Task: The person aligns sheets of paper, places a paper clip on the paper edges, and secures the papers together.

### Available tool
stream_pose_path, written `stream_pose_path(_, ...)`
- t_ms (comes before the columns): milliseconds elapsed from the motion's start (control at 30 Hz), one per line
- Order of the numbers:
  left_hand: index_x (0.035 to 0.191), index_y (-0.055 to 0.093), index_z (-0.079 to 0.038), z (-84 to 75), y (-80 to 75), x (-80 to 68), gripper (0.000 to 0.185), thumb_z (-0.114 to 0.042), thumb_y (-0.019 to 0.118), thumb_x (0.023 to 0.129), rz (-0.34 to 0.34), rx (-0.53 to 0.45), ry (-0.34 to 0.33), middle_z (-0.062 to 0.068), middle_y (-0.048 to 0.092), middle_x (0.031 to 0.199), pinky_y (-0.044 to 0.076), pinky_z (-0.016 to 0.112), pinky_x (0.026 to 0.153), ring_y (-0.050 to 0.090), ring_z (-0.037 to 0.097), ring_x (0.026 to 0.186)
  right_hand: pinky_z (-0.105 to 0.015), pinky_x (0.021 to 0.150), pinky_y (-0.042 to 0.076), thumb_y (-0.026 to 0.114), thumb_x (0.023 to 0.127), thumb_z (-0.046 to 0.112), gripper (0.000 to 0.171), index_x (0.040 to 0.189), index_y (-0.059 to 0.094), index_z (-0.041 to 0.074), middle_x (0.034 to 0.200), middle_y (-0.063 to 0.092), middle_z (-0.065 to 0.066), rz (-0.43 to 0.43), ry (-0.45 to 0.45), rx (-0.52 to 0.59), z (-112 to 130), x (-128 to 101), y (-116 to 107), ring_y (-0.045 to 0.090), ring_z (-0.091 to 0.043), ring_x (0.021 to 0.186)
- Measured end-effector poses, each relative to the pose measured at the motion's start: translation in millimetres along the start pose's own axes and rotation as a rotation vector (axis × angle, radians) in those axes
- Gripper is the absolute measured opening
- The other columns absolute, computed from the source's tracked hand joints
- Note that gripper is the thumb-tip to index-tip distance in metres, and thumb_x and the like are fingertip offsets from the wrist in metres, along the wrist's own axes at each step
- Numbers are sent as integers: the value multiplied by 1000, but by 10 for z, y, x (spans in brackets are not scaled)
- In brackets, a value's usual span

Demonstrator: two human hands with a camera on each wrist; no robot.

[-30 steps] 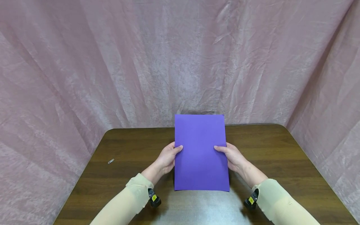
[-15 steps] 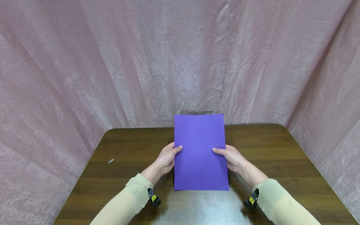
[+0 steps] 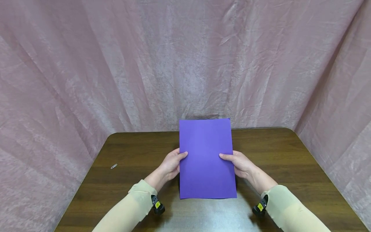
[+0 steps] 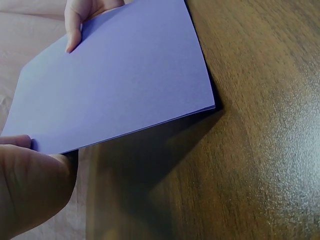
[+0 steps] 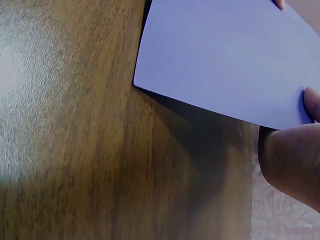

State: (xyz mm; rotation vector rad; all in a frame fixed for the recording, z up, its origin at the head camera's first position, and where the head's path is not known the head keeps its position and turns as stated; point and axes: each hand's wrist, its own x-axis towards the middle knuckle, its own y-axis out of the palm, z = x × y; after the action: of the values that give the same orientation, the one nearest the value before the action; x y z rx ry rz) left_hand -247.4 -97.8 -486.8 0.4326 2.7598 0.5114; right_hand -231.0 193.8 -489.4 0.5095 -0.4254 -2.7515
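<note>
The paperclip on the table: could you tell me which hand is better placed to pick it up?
Left, probably. The paperclip lies on the table outside the left hand; the right hand is beyond the purple paper both grip.

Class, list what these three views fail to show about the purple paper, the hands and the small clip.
- Fingers under the paper: head view, hidden by the paper.
- Sheet count: left wrist view, edge too thin.
- Right hand: right wrist view, cut off by the frame.
- Clip: head view, too small for detail.
</note>
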Motion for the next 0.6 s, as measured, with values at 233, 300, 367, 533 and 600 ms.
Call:
stream_pose_path(233, 125, 55, -1, 15, -29, -1, 20, -7, 50, 106, 15, -3, -12, 7, 73, 99, 59, 36, 76, 71, 21, 89, -39, 81, 59, 56, 105, 9, 11, 114, 61, 7, 98, 76, -8, 30, -2, 16, -28, 4, -21, 74, -22, 91)
stream_pose_path(300, 127, 54, 0, 10, -27, -5, 22, -7, 49, 106, 19, 0, -15, 7, 73, 100, 59, 36, 76, 71, 21, 90, -39, 79, 59, 56, 105, 9, 9, 111, 63, 8, 96, 76, -7, 15, -5, 13, -35, 7, -13, 74, -22, 89)
stream_pose_path(367, 130, 52, 1, 1, -20, -13, 25, -8, 49, 107, 24, 3, -19, 6, 73, 101, 59, 36, 76, 71, 20, 90, -39, 77, 60, 57, 104, 9, 8, 108, 64, 10, 93, 76, -6, -9, -8, 6, -42, 9, -3, 74, -21, 86)
stream_pose_path(533, 133, 51, 2, -9, -7, -25, 28, -8, 49, 107, 22, 11, -19, 6, 73, 102, 59, 36, 77, 71, 20, 91, -38, 74, 60, 59, 103, 10, 7, 104, 66, 11, 90, 76, -6, -59, -10, -11, -52, 12, 17, 74, -21, 83)
stream_pose_path(600, 132, 51, 2, -3, -9, -20, 28, -8, 49, 107, 14, 17, -17, 6, 73, 101, 58, 36, 76, 71, 20, 90, -38, 74, 60, 60, 103, 10, 6, 105, 66, 10, 90, 76, -6, -69, -10, -16, -53, 12, 23, 74, -21, 83)
